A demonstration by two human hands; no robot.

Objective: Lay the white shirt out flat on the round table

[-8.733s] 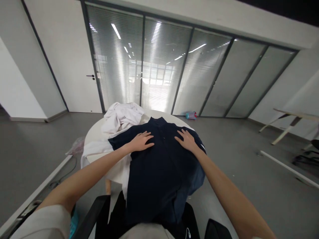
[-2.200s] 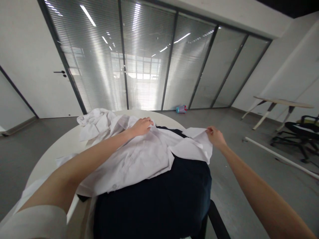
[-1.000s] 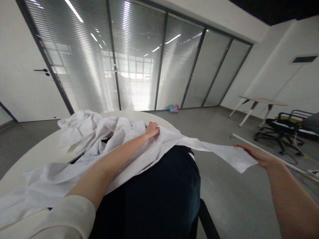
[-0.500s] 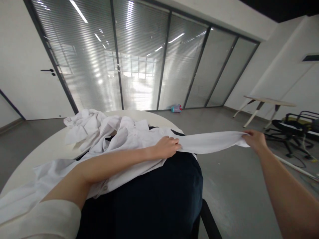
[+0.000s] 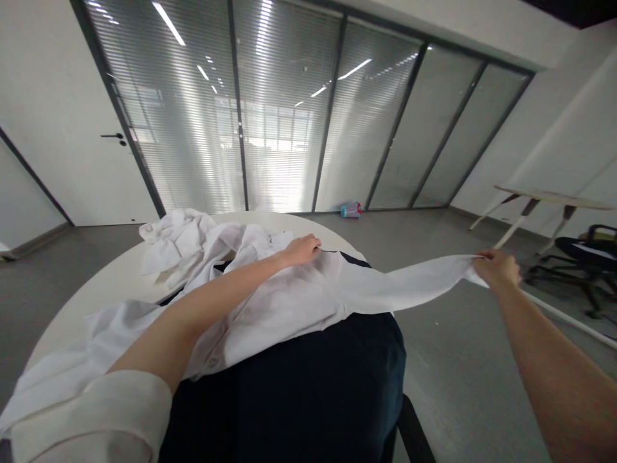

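A white button-up shirt (image 5: 289, 299) lies crumpled across the lap and over the near part of the round table. One of its sleeves (image 5: 414, 283) stretches out to the right, sagging a little in the middle. My right hand (image 5: 499, 267) is closed on the far end of that sleeve, above the floor. My left hand (image 5: 303, 249) pinches the shirt's far edge near the top of the sleeve, its fingertips partly hidden. Farther left, a heap of white cloth (image 5: 176, 238) rests on the table; I cannot tell whether it belongs to the same shirt.
The round white table (image 5: 96, 289) stands in front of me, and a dark chair armrest (image 5: 414, 427) is at my right. Behind are glass partitions, with a blue and red container (image 5: 351, 209) on the floor. Another table (image 5: 554, 196) and an office chair (image 5: 588, 251) stand right.
My left hand has moved from the sleeve up and left to the shirt's far edge. The sleeve now hangs slacker. My right hand still holds its end, and the view has shifted slightly right.
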